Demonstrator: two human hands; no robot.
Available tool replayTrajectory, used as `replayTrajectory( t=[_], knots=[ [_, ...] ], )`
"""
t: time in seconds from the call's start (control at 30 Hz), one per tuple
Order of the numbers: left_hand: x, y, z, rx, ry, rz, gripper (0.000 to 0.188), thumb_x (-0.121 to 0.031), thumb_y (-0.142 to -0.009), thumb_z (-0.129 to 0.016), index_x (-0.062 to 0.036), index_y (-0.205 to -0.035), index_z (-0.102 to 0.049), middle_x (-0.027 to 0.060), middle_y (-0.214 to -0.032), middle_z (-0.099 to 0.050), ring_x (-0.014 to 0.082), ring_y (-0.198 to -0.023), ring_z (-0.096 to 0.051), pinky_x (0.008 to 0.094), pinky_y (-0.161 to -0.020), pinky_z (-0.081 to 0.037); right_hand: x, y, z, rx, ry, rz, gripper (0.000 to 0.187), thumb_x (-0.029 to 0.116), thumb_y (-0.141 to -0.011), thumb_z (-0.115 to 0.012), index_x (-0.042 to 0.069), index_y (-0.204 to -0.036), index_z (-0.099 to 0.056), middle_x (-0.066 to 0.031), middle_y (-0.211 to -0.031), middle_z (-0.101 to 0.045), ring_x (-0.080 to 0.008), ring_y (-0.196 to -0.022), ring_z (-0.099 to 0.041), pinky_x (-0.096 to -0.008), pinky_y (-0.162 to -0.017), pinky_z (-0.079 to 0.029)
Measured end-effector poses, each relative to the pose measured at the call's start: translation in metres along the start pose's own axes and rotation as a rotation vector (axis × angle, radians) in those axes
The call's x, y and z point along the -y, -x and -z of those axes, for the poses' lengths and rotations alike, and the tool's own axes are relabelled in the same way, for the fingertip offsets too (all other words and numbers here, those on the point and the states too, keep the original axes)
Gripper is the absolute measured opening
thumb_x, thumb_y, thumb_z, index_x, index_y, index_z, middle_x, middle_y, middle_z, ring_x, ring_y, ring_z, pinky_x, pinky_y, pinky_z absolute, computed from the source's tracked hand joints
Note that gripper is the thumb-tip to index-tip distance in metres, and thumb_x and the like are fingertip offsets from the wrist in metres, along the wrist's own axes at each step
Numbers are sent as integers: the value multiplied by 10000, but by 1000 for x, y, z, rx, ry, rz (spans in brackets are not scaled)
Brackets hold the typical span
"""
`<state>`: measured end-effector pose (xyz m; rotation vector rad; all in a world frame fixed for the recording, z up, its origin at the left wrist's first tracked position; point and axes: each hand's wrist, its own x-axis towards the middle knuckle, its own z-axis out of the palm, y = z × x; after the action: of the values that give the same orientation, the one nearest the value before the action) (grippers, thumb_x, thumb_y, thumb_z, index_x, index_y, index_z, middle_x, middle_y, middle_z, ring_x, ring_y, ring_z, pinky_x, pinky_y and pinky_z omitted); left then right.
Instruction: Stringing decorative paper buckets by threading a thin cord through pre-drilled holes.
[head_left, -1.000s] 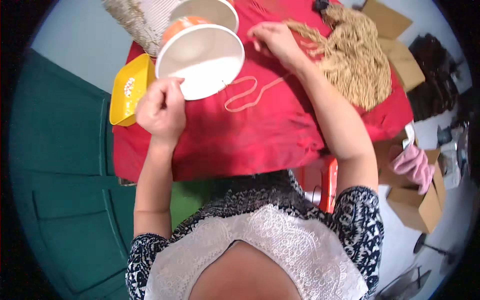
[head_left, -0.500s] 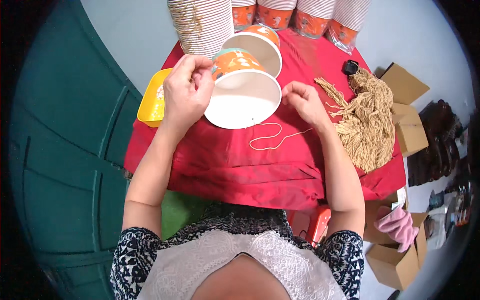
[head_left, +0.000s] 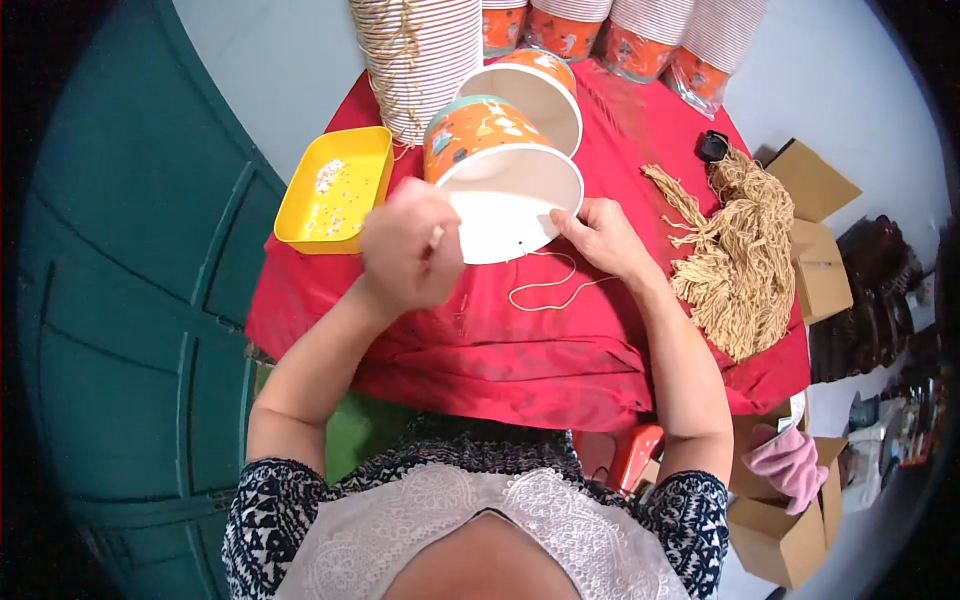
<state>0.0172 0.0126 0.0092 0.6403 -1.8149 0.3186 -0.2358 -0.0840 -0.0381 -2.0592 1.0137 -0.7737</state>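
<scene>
Head view: I see the tub (head_left: 505, 178) lying on its side on the red cloth (head_left: 480, 350), in front of the person's chest. Its long axis slants from upper left to lower right; the teal-edged base points away and left, the white mouth back toward the person and slightly right. A small dark hole shows low in the mouth, near the rim, and a thin string (head_left: 545, 308) curves from beside it across the cloth toward the right wrist.

The tub's side carries an orange print with small pale and dark figures, too small for me to make out as writing.

The right hand (head_left: 605, 235) pinches the rim at its right side, thumb inside the mouth, fingers behind. The left hand (head_left: 410, 245) is curled and motion-blurred before the rim's left edge; I cannot tell whether it holds anything. Both elbows are bent, with the forearms angled inward.

I have the yellow tray (head_left: 318, 246) with white bits (head_left: 330, 178) beside the left hand, a second tub (head_left: 535, 95) just behind the first, and a tan yarn bundle (head_left: 745, 270) to the right.
</scene>
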Motion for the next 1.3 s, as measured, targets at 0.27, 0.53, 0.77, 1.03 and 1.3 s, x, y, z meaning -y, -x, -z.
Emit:
replayTrajectory(
  t=[0.27, 0.53, 0.77, 1.03, 1.3],
  knots=[
    [-18, 33, -33, 535, 116, 341, 96, -6, -840, -624, 22, -918, -575, 170, -875, -570, 358, -784, -609, 420, -681, -492, 9, 3, -8, -118, -120, 10, 359, 258, -939, -591, -83, -858, -668, -154, -596, -592, -135, -580, -562, -367, -567, -470],
    [-27, 39, -51, 603, -29, 484, 200, -62, -836, -671, 12, -990, -568, 165, -950, -564, 366, -818, -617, 436, -706, -509, 8, 5, -9, -104, -37, 36, 348, 253, -926, -607, -76, -830, -664, -200, -597, -581, -176, -546, -565, -382, -555, -466],
    [-20, 48, -62, 603, -153, 500, 117, -66, -838, -662, -23, -891, -567, 146, -879, -584, 370, -750, -617, 457, -663, -505, 7, 6, -10, -62, -39, 11, 351, 259, -924, -620, -76, -830, -666, -192, -606, -593, -177, -555, -575, -378, -560, -467],
    [-8, 49, -61, 553, -46, 629, 116, -35, -778, -645, -19, -823, -539, 152, -822, -578, 347, -734, -611, 438, -640, -497, 15, 11, -9, 169, 76, 153, 216, 194, -809, -734, -5, -850, -663, -145, -823, -651, -273, -753, -642, -386, -690, -505],
    [-7, 50, -57, 487, 42, 704, 115, 3, -758, -644, -9, -790, -534, 132, -776, -577, 286, -700, -613, 371, -648, -498, 27, 15, -20, 172, 133, 202, 134, 113, -858, -664, -19, -885, -662, -132, -784, -647, -274, -747, -638, -390, -713, -512]
  ],
)
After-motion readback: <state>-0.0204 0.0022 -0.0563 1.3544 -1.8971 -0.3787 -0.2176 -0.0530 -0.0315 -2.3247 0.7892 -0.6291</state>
